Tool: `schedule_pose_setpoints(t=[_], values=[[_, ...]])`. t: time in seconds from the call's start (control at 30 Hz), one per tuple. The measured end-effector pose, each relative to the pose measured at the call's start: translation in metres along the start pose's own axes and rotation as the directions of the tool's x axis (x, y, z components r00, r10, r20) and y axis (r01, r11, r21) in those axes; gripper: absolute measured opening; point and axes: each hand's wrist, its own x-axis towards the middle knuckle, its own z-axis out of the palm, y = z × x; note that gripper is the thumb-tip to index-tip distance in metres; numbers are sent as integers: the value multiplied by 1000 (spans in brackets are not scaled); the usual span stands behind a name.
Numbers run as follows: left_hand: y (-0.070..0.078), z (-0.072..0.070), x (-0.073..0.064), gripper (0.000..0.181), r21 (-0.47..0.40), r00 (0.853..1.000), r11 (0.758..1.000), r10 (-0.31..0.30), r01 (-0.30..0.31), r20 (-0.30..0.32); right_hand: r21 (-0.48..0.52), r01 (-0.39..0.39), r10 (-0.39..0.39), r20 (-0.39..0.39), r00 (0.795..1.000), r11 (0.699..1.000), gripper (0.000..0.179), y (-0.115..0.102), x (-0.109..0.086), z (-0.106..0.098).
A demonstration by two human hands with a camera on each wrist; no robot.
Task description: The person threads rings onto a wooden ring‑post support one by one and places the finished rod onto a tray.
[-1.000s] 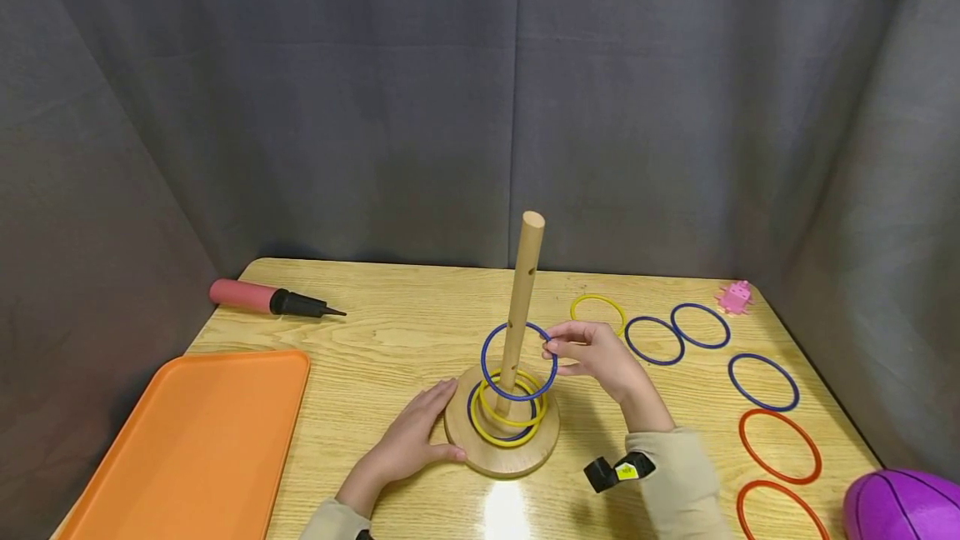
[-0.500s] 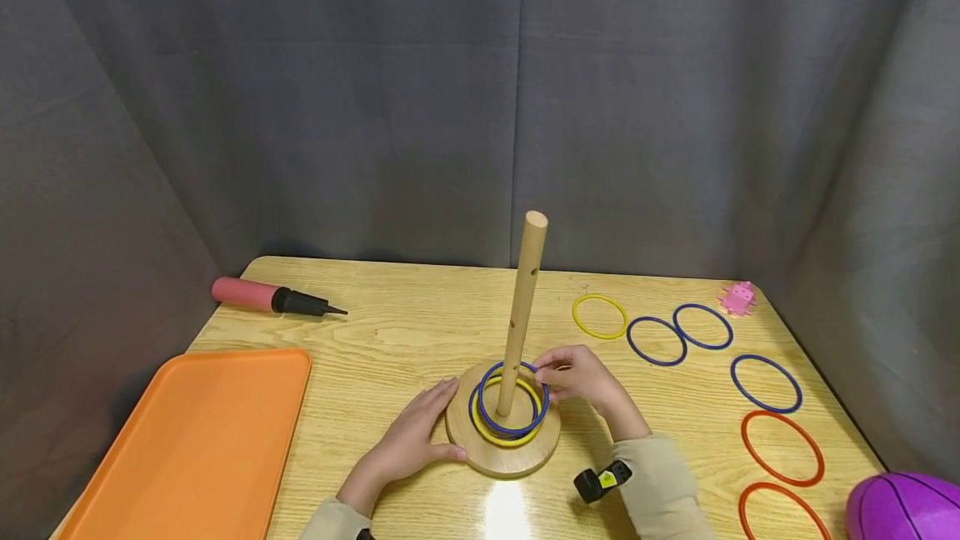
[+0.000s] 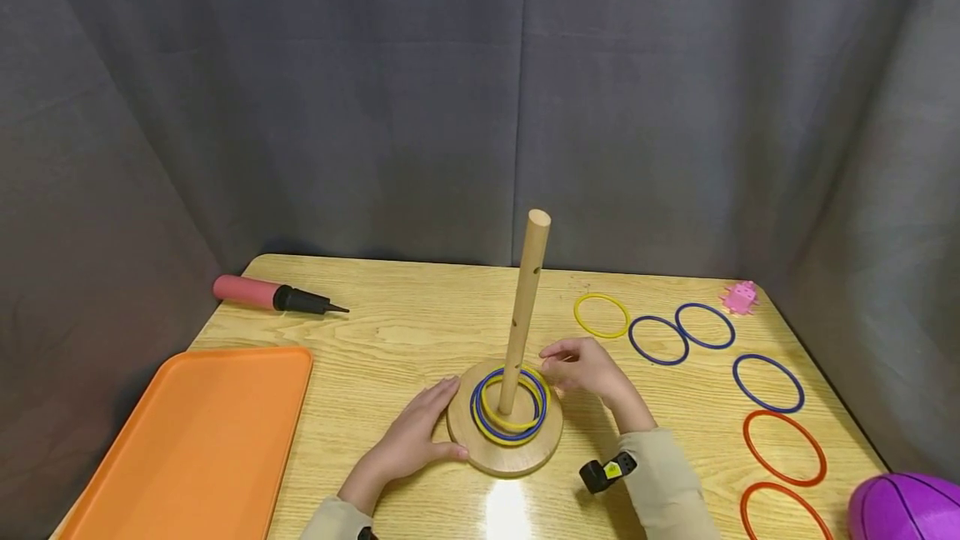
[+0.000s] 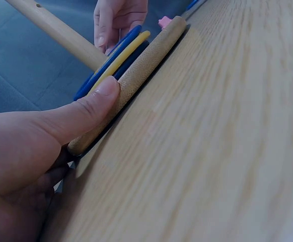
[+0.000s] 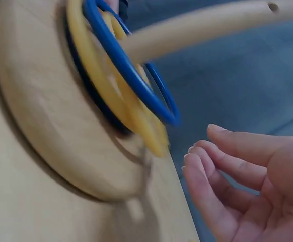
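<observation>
A wooden peg (image 3: 526,298) rises from a round wooden base (image 3: 506,463). Around its foot lie several rings, among them a blue ring (image 5: 131,70) on top and a yellow ring (image 4: 117,59) under it. My left hand (image 3: 405,440) grips the left edge of the base, thumb at the front and fingers along the side; the left wrist view shows the thumb (image 4: 93,106) pressed on the rim. Just right of the rings, my right hand (image 3: 588,372) has its fingers loosely bent and apart from them, holding nothing, as the right wrist view shows.
To the right lie loose rings: yellow (image 3: 602,315), several blue (image 3: 768,383) and red (image 3: 784,448). A pink toy (image 3: 740,297) and purple ball (image 3: 907,507) sit beyond. An orange tray (image 3: 202,440) and red-black hand pump (image 3: 277,294) are at left.
My right hand has lowered the blue ring down the peg onto the other rings and let go of it, drawing slightly right. My left hand has stayed on the base.
</observation>
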Motion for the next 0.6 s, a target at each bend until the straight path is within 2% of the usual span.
schedule_pose_setpoints(t=[0.2, 0.27, 0.33, 0.47, 0.6], values=[[0, 0, 0, 103, 3, 1000, 1000, 0, 0, -8, -50, 0, -6, -109, 994, 999, 31, 2, 18, -31], [1, 0, 0, 103, 6, 1000, 1000, 3, -3, -11, -72, -3, -8, -156, 988, 997, 32, 3, 25, -43], [1, 0, 0, 102, 9, 1000, 1000, 8, -8, -12, -136, -11, -18, -214, 977, 991, 30, 6, 33, -55], [1, -1, 0, 102, 17, 1000, 1000, 18, -18, -14, -297, -57, -38, -303, 952, 953, 29, 15, 48, -77], [0, -1, 0, 102, 22, 1000, 1000, 19, -19, -13, -392, -98, -43, -335, 941, 915, 31, 25, 59, -92]])
